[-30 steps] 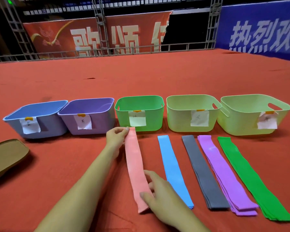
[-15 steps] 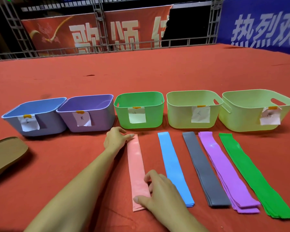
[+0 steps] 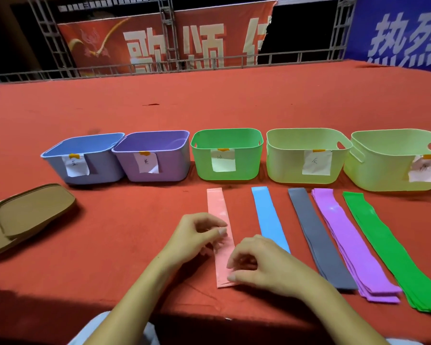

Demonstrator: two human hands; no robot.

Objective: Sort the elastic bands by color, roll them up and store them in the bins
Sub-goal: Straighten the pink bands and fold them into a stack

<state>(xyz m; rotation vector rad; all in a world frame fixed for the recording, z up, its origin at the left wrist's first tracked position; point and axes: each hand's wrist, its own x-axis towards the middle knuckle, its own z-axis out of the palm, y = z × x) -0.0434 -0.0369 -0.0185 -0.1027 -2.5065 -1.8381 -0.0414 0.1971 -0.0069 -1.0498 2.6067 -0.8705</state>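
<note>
Five flat stacks of bands lie side by side on the red table: pink (image 3: 217,205), blue (image 3: 268,215), grey (image 3: 309,222), purple (image 3: 336,225) and green (image 3: 373,227). Behind them stand five labelled bins: blue (image 3: 81,145), purple (image 3: 149,138), green (image 3: 227,131), pale green (image 3: 306,132) and a second pale green one (image 3: 393,135). My left hand (image 3: 197,235) pinches the pink band's left edge at mid-length with curled fingers. Over the band's near end, my right hand (image 3: 261,265) has its thumb on the tip and its fingers curled above.
A brown flat lid or tray (image 3: 28,212) lies at the left of the table. The table's near edge runs just below my wrists. A metal railing and banners stand beyond the far edge.
My left hand has come back from the pink band's far end to its middle. My right hand has curled its fingers at the near end. The band lies straighter.
</note>
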